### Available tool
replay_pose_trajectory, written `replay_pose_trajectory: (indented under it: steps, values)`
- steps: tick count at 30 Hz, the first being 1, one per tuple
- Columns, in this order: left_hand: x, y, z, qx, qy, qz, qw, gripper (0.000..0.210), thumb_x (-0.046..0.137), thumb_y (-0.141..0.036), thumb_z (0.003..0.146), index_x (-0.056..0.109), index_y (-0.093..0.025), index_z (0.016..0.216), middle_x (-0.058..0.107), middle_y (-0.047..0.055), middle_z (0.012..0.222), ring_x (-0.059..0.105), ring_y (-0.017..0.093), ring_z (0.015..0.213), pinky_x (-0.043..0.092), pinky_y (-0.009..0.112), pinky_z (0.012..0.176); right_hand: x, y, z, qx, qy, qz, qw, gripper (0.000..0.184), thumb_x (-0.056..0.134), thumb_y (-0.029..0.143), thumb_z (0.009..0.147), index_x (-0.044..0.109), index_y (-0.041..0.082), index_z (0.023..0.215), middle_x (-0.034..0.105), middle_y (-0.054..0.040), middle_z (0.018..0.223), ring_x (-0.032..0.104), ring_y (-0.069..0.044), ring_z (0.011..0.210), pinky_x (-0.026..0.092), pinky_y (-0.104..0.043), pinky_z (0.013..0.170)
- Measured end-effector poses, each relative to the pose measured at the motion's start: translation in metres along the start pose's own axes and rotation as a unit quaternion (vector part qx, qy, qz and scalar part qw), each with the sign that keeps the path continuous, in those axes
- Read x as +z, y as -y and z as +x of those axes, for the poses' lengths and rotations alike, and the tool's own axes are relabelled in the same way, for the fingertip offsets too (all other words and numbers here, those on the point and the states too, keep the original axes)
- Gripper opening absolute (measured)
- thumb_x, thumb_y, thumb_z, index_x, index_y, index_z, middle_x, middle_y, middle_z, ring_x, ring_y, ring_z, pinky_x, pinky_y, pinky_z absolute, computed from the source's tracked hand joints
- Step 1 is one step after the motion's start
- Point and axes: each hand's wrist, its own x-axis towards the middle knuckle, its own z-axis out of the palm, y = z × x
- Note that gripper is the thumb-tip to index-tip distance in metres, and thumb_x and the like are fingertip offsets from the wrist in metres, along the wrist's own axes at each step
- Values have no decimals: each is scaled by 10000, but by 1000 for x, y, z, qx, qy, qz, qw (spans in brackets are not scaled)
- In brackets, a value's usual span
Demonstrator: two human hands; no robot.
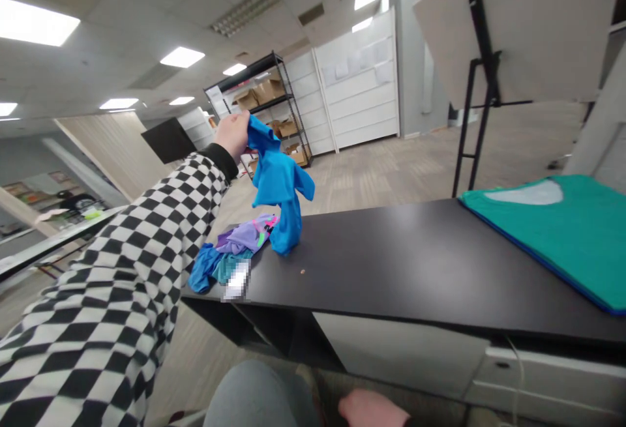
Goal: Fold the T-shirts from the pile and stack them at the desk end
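A carpeted office under lit ceiling panels, with a black shelving rack at the back holding cardboard boxes on several levels; what the boxes contain is too small to make out. White panelled cabinets stand shut beside the rack, sheets of paper on their upper part.

In the foreground, a person in a black-and-white checkered sleeve raises a bright blue garment above the left end of a dark tabletop. The left hand grips it near its top edge, fingers clamped on the fabric, while the rest hangs loosely in folds; whether its lowest part touches the tabletop cannot be told.

Just below, a crumpled purple garment with pink and green markings lies against a teal cloth and a darker blue cloth. A small white item, blurred out, sits at the front edge beside them. At the far right end of the tabletop, well apart, lies a flat green garment with a pale neckline, a blue layer showing along its edge.

Beneath the tabletop, an open compartment is too dark to show any contents; farther right is a closed white drawer. The right hand is low at the frame's bottom edge, its finger position impossible to tell.
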Motion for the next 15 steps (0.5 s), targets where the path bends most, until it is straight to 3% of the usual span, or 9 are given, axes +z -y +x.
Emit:
replay_pose_trajectory:
  steps: [3,7,9,12,15]
  values:
    - [17,-25,-11,-68,6,-59,996,278,454,-472,1199,554,-246,1072,434,-71,668,519,151,646,596,349,759,-9,6,-9,-5,0,-21,1000,406,710,310,895,892,142,1217,845,-254,1196,824,-440,1164,649,-500,992]
    - [28,-42,-25,-69,106,-86,988,511,331,-610,1198,598,-181,1270,683,37,926,657,157,743,580,320,692,-20,16,-22,1,-7,-26,1000,443,685,314,928,879,112,1272,835,-277,1224,814,-467,1188,658,-534,1000]
    - [33,-45,-29,-63,124,-63,988,547,334,-615,1192,609,-159,1316,736,76,1033,698,159,785,562,287,667,-24,19,-26,2,-7,-35,999,441,680,328,945,878,111,1275,835,-275,1228,815,-462,1190,666,-527,990]
    - [44,-34,-40,-50,139,-24,989,496,426,-573,1169,637,-152,1324,770,106,1112,727,162,780,570,289,662,-26,20,-28,-1,1,-58,998,439,662,353,972,881,103,1259,838,-278,1212,825,-447,1169,676,-510,965]
    - [69,8,-72,-22,199,84,976,485,545,-588,1078,700,-176,1281,804,116,1103,774,213,817,630,364,746,-26,17,-26,-10,5,-73,997,445,648,355,976,877,99,1258,840,-277,1195,833,-437,1144,686,-506,924]
